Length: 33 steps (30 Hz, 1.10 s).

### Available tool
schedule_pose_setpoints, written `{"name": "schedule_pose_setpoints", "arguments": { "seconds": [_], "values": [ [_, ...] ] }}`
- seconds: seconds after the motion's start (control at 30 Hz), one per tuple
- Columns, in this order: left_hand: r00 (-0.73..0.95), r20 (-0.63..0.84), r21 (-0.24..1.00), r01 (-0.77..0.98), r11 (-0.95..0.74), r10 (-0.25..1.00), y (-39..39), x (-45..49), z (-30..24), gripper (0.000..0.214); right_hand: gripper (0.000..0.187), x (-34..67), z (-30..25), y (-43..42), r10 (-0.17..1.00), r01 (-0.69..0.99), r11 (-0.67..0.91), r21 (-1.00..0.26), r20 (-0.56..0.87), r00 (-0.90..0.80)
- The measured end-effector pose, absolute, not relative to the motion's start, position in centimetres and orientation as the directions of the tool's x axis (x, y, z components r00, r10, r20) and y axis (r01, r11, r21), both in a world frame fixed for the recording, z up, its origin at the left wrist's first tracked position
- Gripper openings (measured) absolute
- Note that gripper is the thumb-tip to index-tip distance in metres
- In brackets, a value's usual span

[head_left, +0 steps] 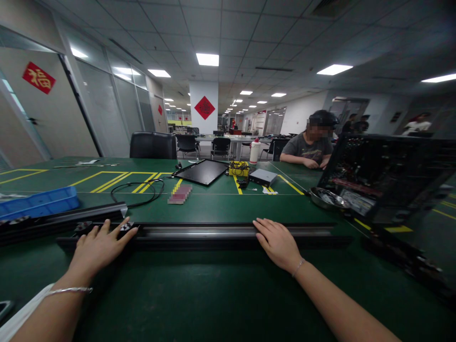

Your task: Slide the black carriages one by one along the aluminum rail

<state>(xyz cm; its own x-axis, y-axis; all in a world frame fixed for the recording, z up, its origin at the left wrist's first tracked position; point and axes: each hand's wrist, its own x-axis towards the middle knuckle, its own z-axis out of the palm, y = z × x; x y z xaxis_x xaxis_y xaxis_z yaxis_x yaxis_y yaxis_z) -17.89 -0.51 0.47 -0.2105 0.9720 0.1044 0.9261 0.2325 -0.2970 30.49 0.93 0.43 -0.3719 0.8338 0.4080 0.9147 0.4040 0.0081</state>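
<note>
My left hand (101, 247) lies palm down with its fingers spread across the left part of a long black linear rail (235, 232), close to small black carriage blocks (126, 226) on it. My right hand (278, 243) rests flat on the same rail's top further right, its fingers pointing left. Neither hand visibly closes around anything. A shiny metal rod runs along the rail. A second dark rail (60, 218) lies behind it at the left, partly hidden by my left hand.
Ahead on the green mat table (221, 204) lie a blue plastic tray (39, 202), a black cable (137, 192), a dark flat panel (201, 171), a grey box (262, 177) and a white bottle (254, 151). An open computer case (388, 175) stands at right, near a metal dish (322, 197). A seated person (309, 149) sits beyond.
</note>
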Motion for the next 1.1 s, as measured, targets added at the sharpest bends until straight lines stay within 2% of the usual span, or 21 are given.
{"name": "schedule_pose_setpoints", "arguments": {
  "seconds": [0.23, 0.9, 1.1],
  "values": [
    [-0.208, 0.131, -0.314, 0.918, 0.24, 0.969, -0.46, -18.08, 0.05, 0.056, 0.044, 30.46, 0.35, 0.89, 0.825, 0.914, 0.404, 0.021, 0.423, -0.375],
    [-0.258, 0.069, -0.267, 0.926, 0.267, 0.964, -0.38, -17.62, 0.94, 0.06, 0.046, 30.52, 0.3, 0.95, 0.834, 0.914, 0.406, 0.013, 0.405, -0.376],
    [-0.237, 0.115, -0.272, 0.927, 0.26, 0.965, -0.08, -18.28, 0.08, 0.058, 0.044, 30.4, 0.39, 0.8, 0.825, 0.915, 0.403, 0.019, 0.425, -0.372]
  ]
}}
